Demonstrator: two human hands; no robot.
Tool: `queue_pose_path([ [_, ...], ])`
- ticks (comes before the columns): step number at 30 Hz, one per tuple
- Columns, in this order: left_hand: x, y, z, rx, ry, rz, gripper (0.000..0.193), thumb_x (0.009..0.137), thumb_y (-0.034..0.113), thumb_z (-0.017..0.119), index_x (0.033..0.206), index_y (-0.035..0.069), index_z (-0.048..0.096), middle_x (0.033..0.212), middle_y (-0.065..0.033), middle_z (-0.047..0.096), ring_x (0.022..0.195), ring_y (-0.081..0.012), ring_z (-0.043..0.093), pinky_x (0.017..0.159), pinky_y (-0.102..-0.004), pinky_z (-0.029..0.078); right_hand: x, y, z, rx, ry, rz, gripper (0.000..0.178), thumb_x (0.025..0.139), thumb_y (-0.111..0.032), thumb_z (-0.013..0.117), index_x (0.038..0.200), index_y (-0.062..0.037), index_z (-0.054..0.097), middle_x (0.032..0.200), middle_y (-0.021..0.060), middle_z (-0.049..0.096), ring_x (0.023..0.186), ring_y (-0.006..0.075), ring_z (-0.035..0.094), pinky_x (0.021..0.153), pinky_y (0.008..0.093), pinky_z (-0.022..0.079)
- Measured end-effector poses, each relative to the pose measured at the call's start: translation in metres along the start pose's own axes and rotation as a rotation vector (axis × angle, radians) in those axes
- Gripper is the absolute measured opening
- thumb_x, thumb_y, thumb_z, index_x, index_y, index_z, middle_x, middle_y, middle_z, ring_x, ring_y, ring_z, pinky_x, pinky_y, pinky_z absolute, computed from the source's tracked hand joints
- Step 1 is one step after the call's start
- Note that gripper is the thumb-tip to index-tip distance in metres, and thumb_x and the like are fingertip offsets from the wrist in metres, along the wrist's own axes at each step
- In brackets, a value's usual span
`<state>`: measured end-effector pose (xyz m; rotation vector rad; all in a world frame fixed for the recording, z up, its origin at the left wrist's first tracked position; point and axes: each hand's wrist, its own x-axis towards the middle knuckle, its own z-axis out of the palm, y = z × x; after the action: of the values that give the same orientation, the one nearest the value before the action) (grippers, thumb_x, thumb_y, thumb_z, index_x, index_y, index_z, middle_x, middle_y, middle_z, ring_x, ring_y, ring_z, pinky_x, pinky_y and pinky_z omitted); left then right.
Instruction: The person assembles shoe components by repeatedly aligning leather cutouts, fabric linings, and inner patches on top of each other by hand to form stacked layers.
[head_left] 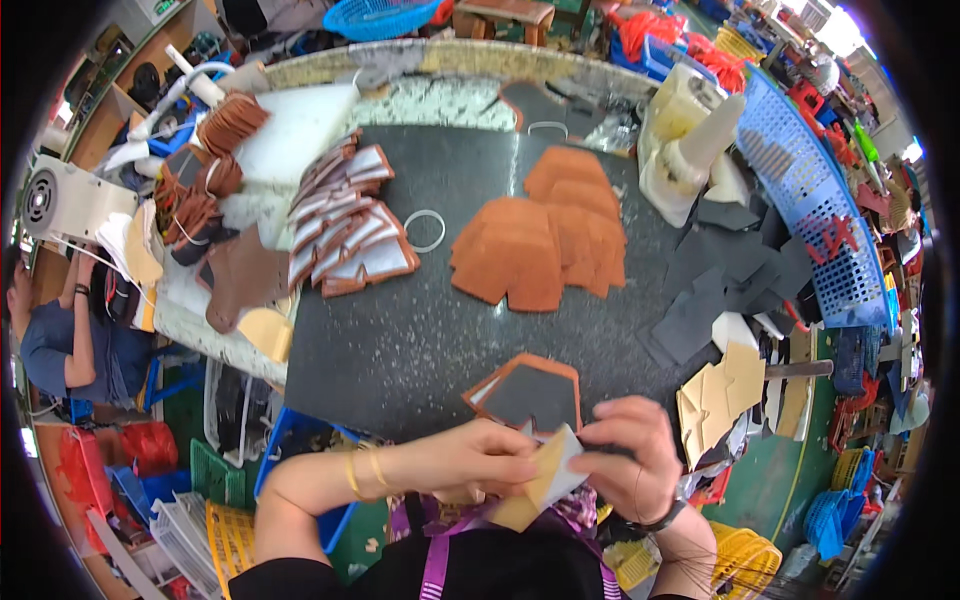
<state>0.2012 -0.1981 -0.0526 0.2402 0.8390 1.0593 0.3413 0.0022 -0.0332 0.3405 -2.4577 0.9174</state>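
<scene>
Just past the table's near edge, my left hand [485,460] pinches a small folded sheet [560,472], pale yellow on one side and white on the other. My right hand [635,450] grips that sheet's right side, thumb and fingers closed at its edge. Slightly beyond the hands lies a brown leather-like panel [568,372] with a dark grey patch [527,393] on it. Fanned orange-brown panels [510,250] lie in the middle of the dark work board [360,350]. To their left is an overlapping row of brown panels with white-grey backing [350,225].
A white ring [425,231] lies between the panel stacks. At right are dark grey pieces [735,270], yellow card pieces [720,395], a glue-stained container [685,140] and a blue perforated basket [810,200]. A machine [80,200] and another person [75,335] are at far left.
</scene>
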Motion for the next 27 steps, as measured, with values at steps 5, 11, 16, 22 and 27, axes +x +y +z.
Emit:
queue_pose_path([
  [5,-0.035,-0.040,-0.029,1.262,-0.109,-0.225,0.018,0.087,0.019,0.056,0.080,0.004,0.061,0.058,-0.0143,0.054,0.053,-0.0262,0.058,0.051,-0.0364,0.044,-0.017,0.005,-0.028,0.000,-0.201,0.340,0.021,0.063,-0.005,0.077,0.083,-0.0074,0.070,0.086,0.0045,0.064,0.093,0.0261,0.063,0.085,0.0416,0.050],
  [11,-0.013,0.009,-0.013,1.017,0.702,0.674,0.015,0.089,0.020,0.063,0.086,0.005,0.065,0.068,-0.0156,0.063,0.060,-0.0311,0.064,0.050,-0.0355,0.048,0.005,0.008,0.004,0.266,-0.144,0.682,0.013,0.077,-0.004,0.072,0.089,-0.0010,0.068,0.078,0.0099,0.065,0.075,0.0249,0.066,0.069,0.0293,0.052],
  [16,0.012,0.017,-0.025,1.142,0.721,0.488,0.028,0.088,0.024,0.066,0.070,0.003,0.059,0.059,-0.0154,0.061,0.054,-0.0337,0.062,0.048,-0.0387,0.047,0.014,0.023,0.015,0.327,-0.218,0.931,0.037,0.082,-0.004,0.069,0.118,-0.0013,0.059,0.077,0.0102,0.066,0.067,0.0184,0.067,0.063,0.0281,0.053],
  [22,0.020,0.013,-0.035,1.300,0.641,0.458,0.028,0.088,0.024,0.065,0.070,0.003,0.059,0.061,-0.0154,0.062,0.054,-0.0334,0.061,0.049,-0.0415,0.047,-0.004,0.035,0.030,0.376,-0.224,0.946,0.053,0.081,-0.003,0.071,0.129,-0.0043,0.049,0.075,0.0093,0.066,0.069,0.0172,0.069,0.064,0.0287,0.055],
  [27,0.022,0.016,-0.039,1.253,0.625,0.457,0.028,0.089,0.024,0.064,0.070,0.004,0.058,0.059,-0.0146,0.060,0.053,-0.0335,0.061,0.048,-0.0417,0.047,-0.005,0.038,0.032,0.422,-0.199,0.978,0.047,0.081,-0.003,0.071,0.124,-0.0044,0.051,0.075,0.0096,0.067,0.069,0.0176,0.069,0.063,0.0284,0.055],
])
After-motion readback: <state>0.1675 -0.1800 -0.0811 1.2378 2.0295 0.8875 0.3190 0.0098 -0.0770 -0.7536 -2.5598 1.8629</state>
